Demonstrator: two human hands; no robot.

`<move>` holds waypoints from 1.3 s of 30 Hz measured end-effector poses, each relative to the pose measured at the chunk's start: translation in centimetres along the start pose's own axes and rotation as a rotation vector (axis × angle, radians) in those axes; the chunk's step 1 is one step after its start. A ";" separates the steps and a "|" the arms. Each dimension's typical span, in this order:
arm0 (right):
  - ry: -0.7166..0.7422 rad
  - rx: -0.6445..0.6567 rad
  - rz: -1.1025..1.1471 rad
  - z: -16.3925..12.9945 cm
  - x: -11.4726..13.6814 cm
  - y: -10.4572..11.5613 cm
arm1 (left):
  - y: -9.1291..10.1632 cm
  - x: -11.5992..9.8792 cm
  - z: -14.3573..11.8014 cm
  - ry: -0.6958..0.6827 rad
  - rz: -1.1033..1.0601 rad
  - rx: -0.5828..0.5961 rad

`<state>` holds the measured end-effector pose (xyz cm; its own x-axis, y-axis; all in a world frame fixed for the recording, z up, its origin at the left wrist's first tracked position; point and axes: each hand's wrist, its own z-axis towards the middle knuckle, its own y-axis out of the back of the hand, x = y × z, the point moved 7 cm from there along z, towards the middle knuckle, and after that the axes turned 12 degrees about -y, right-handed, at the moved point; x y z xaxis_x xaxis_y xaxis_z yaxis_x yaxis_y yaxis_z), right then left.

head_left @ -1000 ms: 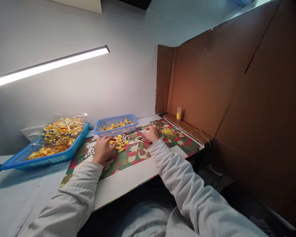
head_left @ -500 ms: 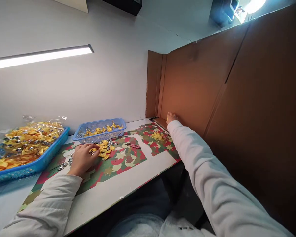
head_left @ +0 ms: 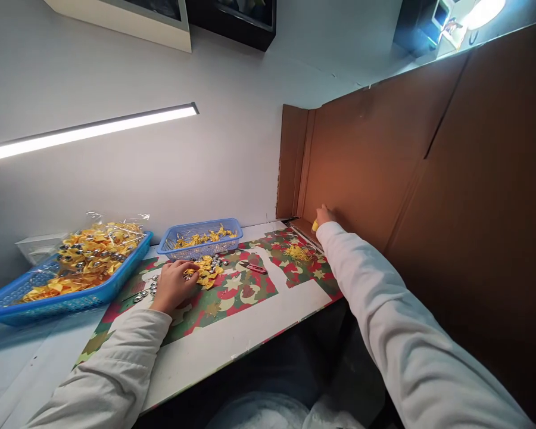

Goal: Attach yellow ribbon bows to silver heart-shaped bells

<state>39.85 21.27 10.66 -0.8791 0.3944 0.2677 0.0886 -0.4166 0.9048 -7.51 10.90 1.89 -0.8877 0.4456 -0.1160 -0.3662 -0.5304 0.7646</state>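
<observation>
1. Tipping the yellow container (head_left: 315,224) looks like the main risk. It shows at the left edge of the right hand (head_left: 325,214), mostly covered by it, and I cannot tell whether the fingers are clamped on it or merely against it. A loose hold could topple it near the cardboard wall (head_left: 361,173), just right of that hand.

2. Scattering is the next worry. The left hand (head_left: 175,285) rests, fingers bent, at the yellow pieces (head_left: 209,273); whether its fingertips are together or apart cannot be told. A careless sweep could send the silver beads (head_left: 216,260), just beyond those fingers, rolling.

3. Snagging could come from the right sleeve (head_left: 375,286): the yellow threads (head_left: 297,253) lie left of the right hand, near the cuff, and a low pull might drag them.

4. Pricking is possible too. The red snips (head_left: 254,268) lie loose between the two hands, tip toward the left one, so groping without looking could meet the point.
</observation>
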 end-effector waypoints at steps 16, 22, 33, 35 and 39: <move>0.271 0.614 1.598 -16.0 14.3 -0.5 | 3.5 -3.8 1.5 0.130 -0.736 -0.127; 0.225 0.713 1.657 -19.8 17.0 -3.7 | 1.6 -3.2 0.0 0.337 -1.126 -0.203; 0.405 0.817 1.607 -21.9 17.8 -5.5 | 0.1 -3.2 -1.2 0.411 -1.191 -0.143; 0.427 0.822 1.611 -21.9 17.7 -5.4 | 0.5 -3.0 -1.3 0.384 -1.159 -0.184; 0.332 0.969 1.578 -22.2 17.5 -6.2 | 0.9 -2.9 -1.2 0.317 -1.125 -0.200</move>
<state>13.52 12.62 2.37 0.2307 -0.0418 0.9721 0.8946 0.4021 -0.1950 -5.58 8.27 2.19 -0.0582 0.5497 -0.8334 -0.9972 -0.0706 0.0230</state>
